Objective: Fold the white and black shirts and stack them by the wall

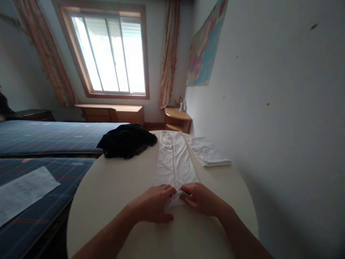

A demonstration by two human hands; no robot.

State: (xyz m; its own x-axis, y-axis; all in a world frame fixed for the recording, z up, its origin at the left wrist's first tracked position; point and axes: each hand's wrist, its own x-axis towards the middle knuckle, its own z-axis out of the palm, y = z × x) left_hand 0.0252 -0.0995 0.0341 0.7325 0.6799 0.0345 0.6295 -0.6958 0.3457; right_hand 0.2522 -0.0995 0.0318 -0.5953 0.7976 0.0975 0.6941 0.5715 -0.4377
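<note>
A long white garment (175,162), folded into a narrow strip with a crease down its middle, stretches away from me across the round table. At its near end the cloth is bunched up between my two hands. My left hand (153,203) has its fingers curled over the left side of this bunched edge, thumb lower down and apart from the fingers. Pinching the right side of the edge is my right hand (202,199), thumb under the fingers. The fingertips of the two hands almost meet, and they partly hide the cloth.
The round cream table (113,205) holds a heaped black garment (128,140) at far left and a folded white cloth (208,151) at far right. A bed with a plaid mattress (61,172) and a printed sheet (27,192) lies left. The wall (291,144) runs close on the right.
</note>
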